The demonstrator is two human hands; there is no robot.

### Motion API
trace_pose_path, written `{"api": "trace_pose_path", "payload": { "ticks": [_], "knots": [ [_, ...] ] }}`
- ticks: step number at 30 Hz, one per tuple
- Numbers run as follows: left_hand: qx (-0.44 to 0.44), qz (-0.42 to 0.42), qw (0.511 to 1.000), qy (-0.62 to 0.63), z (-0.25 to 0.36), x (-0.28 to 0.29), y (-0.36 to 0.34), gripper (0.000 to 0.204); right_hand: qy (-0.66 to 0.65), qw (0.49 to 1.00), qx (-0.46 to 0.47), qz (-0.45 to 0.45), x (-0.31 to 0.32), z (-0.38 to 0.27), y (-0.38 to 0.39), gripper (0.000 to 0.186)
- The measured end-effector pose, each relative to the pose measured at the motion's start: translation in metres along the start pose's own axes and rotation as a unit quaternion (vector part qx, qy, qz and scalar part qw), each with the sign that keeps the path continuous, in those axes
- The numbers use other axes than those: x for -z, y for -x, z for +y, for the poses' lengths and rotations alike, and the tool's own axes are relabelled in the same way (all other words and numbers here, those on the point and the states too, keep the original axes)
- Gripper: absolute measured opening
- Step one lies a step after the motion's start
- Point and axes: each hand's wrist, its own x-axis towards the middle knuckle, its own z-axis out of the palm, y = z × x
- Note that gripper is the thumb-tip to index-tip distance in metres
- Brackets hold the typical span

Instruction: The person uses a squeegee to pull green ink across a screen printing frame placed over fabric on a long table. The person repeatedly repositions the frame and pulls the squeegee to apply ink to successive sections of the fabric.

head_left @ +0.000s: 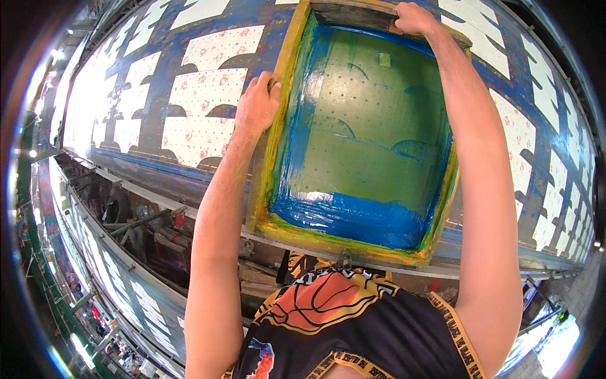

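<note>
A wooden screen printing frame [260, 208], smeared yellow and green, lies over the long printing table in front of me. Its green mesh [379, 107] shows faint dots and curved shapes, with wet blue ink [353, 218] pooled along the near end and left side. My left hand [257, 104] is closed at the frame's left rail, fingers curled and partly hidden. At the far end my right hand [415, 19] is closed on what looks like the dark wooden squeegee [353, 15], which lies across the inside of the frame.
White fabric pieces [205, 85] with small red prints and dots lie in rows on the blue-stained table [151, 101], on both sides of the frame. A cluttered shelf [164, 243] sits under the table's near edge. Another table [120, 265] with pale pieces stands at lower left.
</note>
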Motion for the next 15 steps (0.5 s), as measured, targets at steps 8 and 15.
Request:
{"api": "trace_pose_path", "payload": {
  "ticks": [8, 15],
  "knots": [
    [-0.002, -0.009, 1.000, 0.004, -0.002, 0.001, -0.002, 0.032, -0.047, 0.998, 0.015, -0.030, -0.001, -0.048, 0.083, 0.037],
    [-0.029, 0.002, 1.000, 0.005, -0.007, 0.000, -0.001, 0.036, -0.078, 0.994, -0.002, -0.079, -0.003, -0.141, 0.248, 0.022]
  ]
}}
